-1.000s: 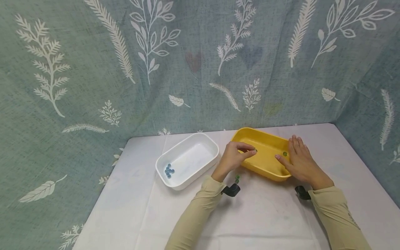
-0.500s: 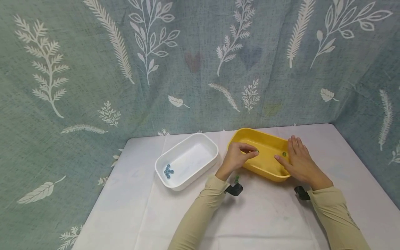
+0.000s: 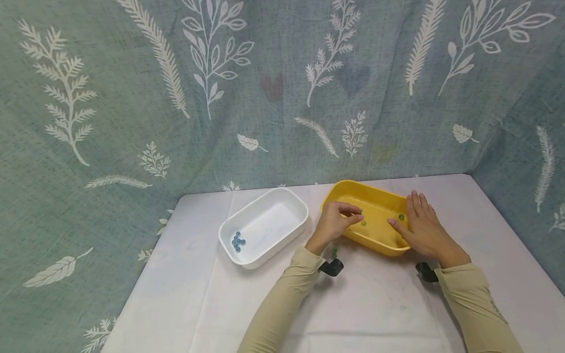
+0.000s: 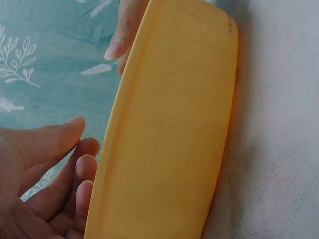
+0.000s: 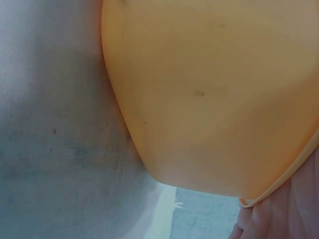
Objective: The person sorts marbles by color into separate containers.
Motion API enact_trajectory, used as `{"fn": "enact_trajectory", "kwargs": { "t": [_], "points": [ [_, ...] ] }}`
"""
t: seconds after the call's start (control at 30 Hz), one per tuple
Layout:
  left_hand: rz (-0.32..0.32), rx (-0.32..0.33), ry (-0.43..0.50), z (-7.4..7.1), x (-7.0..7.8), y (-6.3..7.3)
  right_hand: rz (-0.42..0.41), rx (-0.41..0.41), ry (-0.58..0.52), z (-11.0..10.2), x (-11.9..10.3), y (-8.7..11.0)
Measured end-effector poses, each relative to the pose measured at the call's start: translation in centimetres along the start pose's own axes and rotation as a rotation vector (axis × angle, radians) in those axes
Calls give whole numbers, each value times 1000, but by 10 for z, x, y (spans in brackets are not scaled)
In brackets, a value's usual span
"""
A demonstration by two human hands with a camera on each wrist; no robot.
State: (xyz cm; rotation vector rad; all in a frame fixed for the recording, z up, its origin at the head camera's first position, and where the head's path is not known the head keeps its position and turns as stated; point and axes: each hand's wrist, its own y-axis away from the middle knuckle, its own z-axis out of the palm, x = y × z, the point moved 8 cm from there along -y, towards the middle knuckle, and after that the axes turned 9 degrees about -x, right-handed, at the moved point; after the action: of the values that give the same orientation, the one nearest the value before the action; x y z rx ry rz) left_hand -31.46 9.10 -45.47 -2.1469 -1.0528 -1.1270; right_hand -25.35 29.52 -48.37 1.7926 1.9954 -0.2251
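My left hand [image 3: 333, 223] hovers over the near left side of a yellow tray [image 3: 377, 194]. Thumb and index finger are a little apart with nothing between them, the other fingers loosely bent. Just below the fingertips, a small green marble [image 3: 364, 223] shows on the tray floor. Another green marble [image 3: 401, 217] lies by the right end. My right hand [image 3: 423, 230] rests on that end's rim, fingers straight and thumb reaching over the inside. The left wrist view shows the tray's outer wall [image 4: 164, 119] beside my left fingers [image 4: 84, 167].
Left of the yellow tray stands a white tray [image 3: 265, 262] with several blue marbles [image 3: 238, 241] in its near left corner. A few green marbles [image 3: 334, 253] lie on the white tablecloth [image 3: 366, 304] near my left wrist. A leaf-patterned curtain [image 3: 282, 122] hangs behind.
My left hand shifted slightly right over the yellow tray, and its thumb and index finger parted. The green marble they pinched is now lower, in the tray. The right hand stayed put.
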Motion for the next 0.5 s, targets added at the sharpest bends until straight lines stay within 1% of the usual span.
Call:
{"fn": "enact_trajectory", "kwargs": {
  "t": [0.1,0.27,0.33,0.5],
  "points": [
    [-9,7,9,-2,-2,1,-1,0,-3,0,0,0],
    [7,29,45,-9,-1,8,-13,7,-9,0,0,0],
    [15,41,65,-13,-1,12,-18,11,-12,0,0,1],
    [14,64,105,-23,-2,27,-26,7,-19,0,0,1]
  ]
}}
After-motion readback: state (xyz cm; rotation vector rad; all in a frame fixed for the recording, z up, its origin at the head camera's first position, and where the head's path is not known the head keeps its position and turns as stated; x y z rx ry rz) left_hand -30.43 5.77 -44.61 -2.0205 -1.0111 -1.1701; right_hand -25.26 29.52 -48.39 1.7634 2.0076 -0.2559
